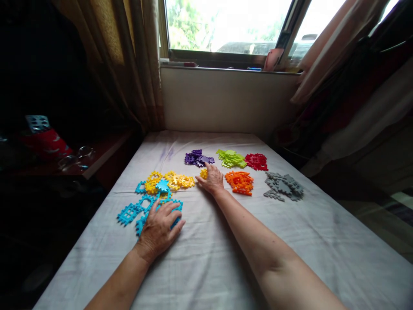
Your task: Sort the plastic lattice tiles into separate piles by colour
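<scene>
Flat plastic interlocking tiles with notched edges lie in colour groups on a white cloth. My left hand (161, 224) rests with fingers spread over the blue tiles (128, 214), covering part of them. Further out, my right hand (211, 178) reaches to a yellow tile (203, 173), which is partly hidden by the fingers; whether it is gripped or only touched does not show. Left of that hand lie more yellow tiles (176, 180), with a light blue tile (162, 185) on top of their near edge. Just right of it sit the orange tiles (239, 182).
Purple tiles (197, 158), lime green tiles (230, 158) and red tiles (256, 161) form the far row. Grey tiles (284, 186) are heaped at the right. Beyond the cloth-covered surface (206, 258) stand a wall and a window. Glasses (77, 158) lie on a side table at left.
</scene>
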`<move>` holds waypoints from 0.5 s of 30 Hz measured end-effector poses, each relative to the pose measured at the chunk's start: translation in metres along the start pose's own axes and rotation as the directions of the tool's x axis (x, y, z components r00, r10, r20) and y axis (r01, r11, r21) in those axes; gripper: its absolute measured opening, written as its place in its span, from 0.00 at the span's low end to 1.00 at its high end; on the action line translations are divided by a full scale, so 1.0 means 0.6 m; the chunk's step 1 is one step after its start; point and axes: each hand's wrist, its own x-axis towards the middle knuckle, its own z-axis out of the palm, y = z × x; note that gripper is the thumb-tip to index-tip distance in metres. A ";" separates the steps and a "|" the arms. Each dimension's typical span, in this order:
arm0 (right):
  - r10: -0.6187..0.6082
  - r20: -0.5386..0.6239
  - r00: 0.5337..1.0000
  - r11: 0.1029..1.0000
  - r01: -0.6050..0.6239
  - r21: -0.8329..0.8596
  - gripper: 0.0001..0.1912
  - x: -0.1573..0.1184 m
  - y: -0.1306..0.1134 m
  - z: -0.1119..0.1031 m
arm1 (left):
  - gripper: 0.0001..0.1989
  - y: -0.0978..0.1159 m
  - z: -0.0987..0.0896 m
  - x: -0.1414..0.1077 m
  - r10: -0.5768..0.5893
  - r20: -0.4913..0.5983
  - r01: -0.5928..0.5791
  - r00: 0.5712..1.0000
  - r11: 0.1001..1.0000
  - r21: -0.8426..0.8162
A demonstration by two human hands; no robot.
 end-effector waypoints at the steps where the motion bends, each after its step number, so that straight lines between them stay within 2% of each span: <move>1: -0.012 -0.031 0.999 1.000 0.012 -0.003 0.38 0.003 -0.001 0.000 | 0.13 0.000 -0.001 0.000 -0.009 -0.010 0.009 1.000 1.000 -0.015; 4: -0.115 -0.136 0.984 0.993 0.114 -0.011 0.34 -0.008 -0.013 -0.002 | 0.15 -0.005 -0.009 0.002 -0.015 -0.058 0.009 0.998 0.996 -0.088; 6: -0.241 -0.130 0.962 0.971 0.240 -0.022 0.28 -0.024 -0.029 -0.001 | 0.15 -0.014 -0.018 0.004 -0.032 -0.116 0.015 0.993 0.989 -0.145; 9: -0.377 0.012 0.926 0.925 0.377 -0.043 0.23 -0.043 -0.058 0.004 | 0.14 -0.040 -0.034 0.004 -0.130 -0.221 0.086 0.967 0.977 -0.197; 12: -0.397 0.142 0.907 0.910 0.409 -0.064 0.22 -0.054 -0.078 0.011 | 0.15 -0.078 -0.047 0.000 -0.270 -0.299 0.209 0.915 0.952 -0.223; 15: -0.416 0.178 0.892 0.902 0.429 -0.039 0.21 -0.067 -0.086 0.013 | 0.17 -0.114 -0.051 -0.007 -0.399 -0.326 0.333 0.857 0.912 -0.240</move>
